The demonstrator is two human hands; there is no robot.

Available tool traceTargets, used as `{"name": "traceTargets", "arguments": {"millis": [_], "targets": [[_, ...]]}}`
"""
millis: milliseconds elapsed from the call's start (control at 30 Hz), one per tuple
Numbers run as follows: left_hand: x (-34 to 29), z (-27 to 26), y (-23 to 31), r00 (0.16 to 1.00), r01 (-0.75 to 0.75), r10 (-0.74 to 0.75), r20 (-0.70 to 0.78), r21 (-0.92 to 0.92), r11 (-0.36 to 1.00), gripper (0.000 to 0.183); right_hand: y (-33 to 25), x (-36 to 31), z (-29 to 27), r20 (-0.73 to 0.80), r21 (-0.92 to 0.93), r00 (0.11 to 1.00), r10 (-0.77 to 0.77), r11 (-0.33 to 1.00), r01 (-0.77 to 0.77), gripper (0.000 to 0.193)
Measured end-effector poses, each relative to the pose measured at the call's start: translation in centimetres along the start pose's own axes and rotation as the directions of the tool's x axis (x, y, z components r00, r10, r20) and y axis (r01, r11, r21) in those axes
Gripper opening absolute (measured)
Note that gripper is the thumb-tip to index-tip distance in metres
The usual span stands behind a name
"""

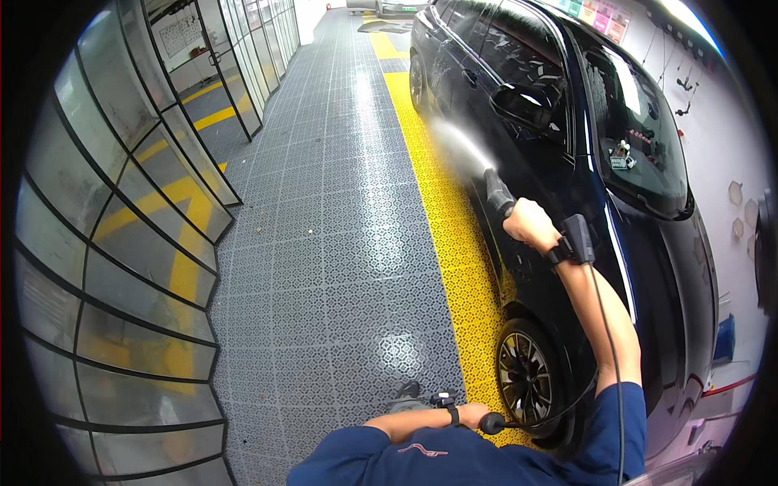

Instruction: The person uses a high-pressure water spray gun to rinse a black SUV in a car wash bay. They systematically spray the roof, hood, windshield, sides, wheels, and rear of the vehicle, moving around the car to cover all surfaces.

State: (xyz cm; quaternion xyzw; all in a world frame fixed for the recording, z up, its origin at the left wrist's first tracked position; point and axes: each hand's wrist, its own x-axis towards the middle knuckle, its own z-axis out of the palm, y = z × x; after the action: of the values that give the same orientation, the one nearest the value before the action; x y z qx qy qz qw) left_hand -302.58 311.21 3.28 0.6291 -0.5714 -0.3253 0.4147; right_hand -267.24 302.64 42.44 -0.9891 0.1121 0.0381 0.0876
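In my right hand (532, 224), fingers wrapped round its grip, is a black pressure-washer spray gun (498, 193). A white fan of water spray (462, 147) leaves its tip toward the side of a glossy black car (531, 170), below the mirror. My left hand (472, 415) is low in front of my body, closed at a black hose (519, 424) with a thick round black piece (492, 423) beside the hand. Its fingers are partly hidden. The hose runs past the car's front wheel (527, 368). A black strapped device (577, 239) with a cable sits on my right wrist.
Grey grid floor tiles (324, 267) lie left of the car, with a yellow tile strip (450, 267) along it. Framed glass panels (138, 283) line the left side, with a doorway farther back. Another car (397, 6) stands at the far end. A blue container (725, 338) is at right.
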Motion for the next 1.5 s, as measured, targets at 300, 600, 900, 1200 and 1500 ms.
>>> {"name": "traceTargets", "arguments": {"millis": [300,600,900,1200,1500], "targets": [[-0.1,-1.9,-1.2,0.996,0.024,-0.025,0.081,0.008,1.0,0.036,-2.2,0.1,-0.1,0.131,0.075,0.991,0.018,0.997,-0.028,0.022],[-1.1,-2.1,-3.6,1.0,0.002,-0.001,0.028,-0.027,1.0,0.034,-3.5,1.6,-5.2,-0.04,0.178,0.992,0.116,0.978,-0.108,0.025],[-4.1,-2.9,-6.3,0.992,0.083,-0.087,-0.092,-0.043,0.996,0.04,-2.5,2.5,-8.0,-0.043,0.537,0.987,0.157,0.836,-0.11,0.014],[-3.7,-3.2,-5.8,0.988,0.139,-0.146,-0.047,-0.129,0.982,0.04,-2.5,3.6,-7.4,0.053,0.565,0.993,0.106,0.816,-0.117,0.015],[-3.2,-2.0,-6.9,0.983,0.175,-0.178,-0.037,-0.062,0.983,0.035,-3.7,5.2,-6.2,-0.131,0.482,0.982,0.135,0.875,-0.056,0.016]]}}
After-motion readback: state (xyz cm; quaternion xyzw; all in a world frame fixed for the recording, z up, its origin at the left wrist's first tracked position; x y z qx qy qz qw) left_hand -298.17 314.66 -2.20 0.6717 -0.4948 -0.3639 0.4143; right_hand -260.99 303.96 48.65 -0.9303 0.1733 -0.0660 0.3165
